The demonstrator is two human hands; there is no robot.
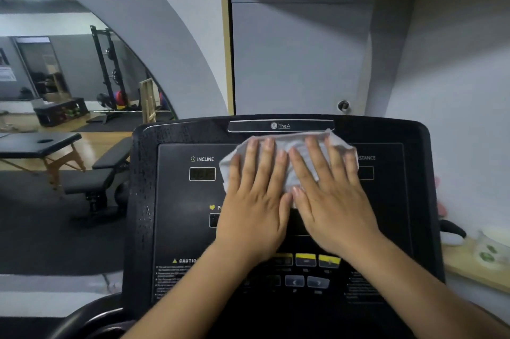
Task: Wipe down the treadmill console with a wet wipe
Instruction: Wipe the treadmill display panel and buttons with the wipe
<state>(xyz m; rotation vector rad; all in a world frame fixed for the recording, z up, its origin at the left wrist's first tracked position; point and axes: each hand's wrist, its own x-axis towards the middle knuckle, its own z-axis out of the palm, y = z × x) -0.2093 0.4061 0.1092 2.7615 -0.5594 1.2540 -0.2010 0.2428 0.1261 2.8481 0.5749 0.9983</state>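
Note:
The black treadmill console [176, 200] fills the middle of the view, with an INCLINE display at upper left and yellow and blue buttons near the bottom. A white wet wipe [296, 149] lies spread on the console's upper middle. My left hand [255, 200] and my right hand [328, 195] lie flat side by side on the wipe, fingers spread and pointing up, pressing it onto the panel. The wipe's lower part is hidden under both palms.
A grey cabinet [298, 57] with a wooden shelf stands right behind the console. At the right, a wooden ledge [474, 269] holds a glass jar. On the left, a massage table [41, 145], a black bench [105, 170] and a weight rack stand on the gym floor.

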